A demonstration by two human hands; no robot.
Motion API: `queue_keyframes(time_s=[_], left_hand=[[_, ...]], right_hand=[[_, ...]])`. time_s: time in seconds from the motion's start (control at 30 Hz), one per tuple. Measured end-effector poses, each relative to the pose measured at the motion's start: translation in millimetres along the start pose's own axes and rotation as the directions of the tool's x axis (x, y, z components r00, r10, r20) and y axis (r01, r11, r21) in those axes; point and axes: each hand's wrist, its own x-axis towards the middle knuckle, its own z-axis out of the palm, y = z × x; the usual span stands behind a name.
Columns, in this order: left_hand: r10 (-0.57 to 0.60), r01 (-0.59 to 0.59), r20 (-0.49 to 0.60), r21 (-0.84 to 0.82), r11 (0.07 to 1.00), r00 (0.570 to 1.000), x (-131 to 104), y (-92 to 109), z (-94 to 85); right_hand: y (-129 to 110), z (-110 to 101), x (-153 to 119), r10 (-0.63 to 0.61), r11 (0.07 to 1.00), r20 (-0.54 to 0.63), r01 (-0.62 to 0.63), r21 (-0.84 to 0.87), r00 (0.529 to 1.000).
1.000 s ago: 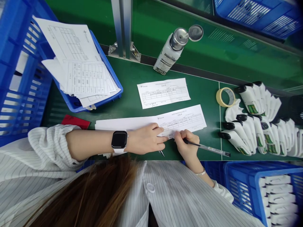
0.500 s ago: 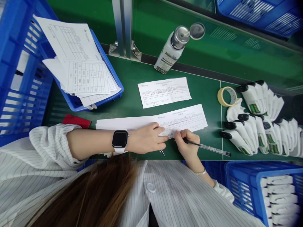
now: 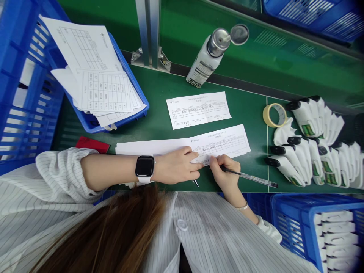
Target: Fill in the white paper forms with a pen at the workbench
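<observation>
My left hand (image 3: 178,165) lies flat across a printed form (image 3: 227,142), its fingers stretched out over the left part of the sheet. My right hand (image 3: 226,170) grips a pen (image 3: 256,179), whose tip end is at the lower edge of the form. Handwriting fills part of the form's top row. Just above lies a second filled-in form (image 3: 199,110), touched by neither hand. Below my left fingers the tip of another pen (image 3: 195,183) sticks out; the rest of it is hidden.
Loose papers fill a blue tray (image 3: 142,113) at the left, with a red card (image 3: 92,145) below it. A white bottle (image 3: 203,66) with its lid up stands at the back. Masking tape (image 3: 267,115) and several white devices (image 3: 290,168) lie right. Blue crates (image 3: 301,201) flank the bench.
The view has shifted very slightly. Both hands stay in place, with the pen still in my right hand at the form's lower edge.
</observation>
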Motion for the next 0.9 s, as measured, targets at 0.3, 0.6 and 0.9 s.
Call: queue_keyframes(time_s=[0.3, 0.6, 0.9], left_hand=[[-0.002, 0.002, 0.024, 0.001, 1.0, 1.0, 0.4, 0.1, -0.7], [0.0, 0.0, -0.002, -0.005, 1.0, 1.0, 0.5, -0.1, 0.7], [-0.003, 0.003, -0.011, -0.002, 1.0, 1.0, 0.4, 0.4, 0.3]], right_hand=[[1.3, -0.1, -0.2, 0.015, 1.0, 0.005, -0.015, -0.003, 1.0], [-0.6, -0.6, 0.7, 0.005, 1.0, 0.005, -0.005, -0.027, 1.0], [-0.6, -0.8, 0.6, -0.022, 0.999, 0.012, 0.022, -0.03, 1.0]])
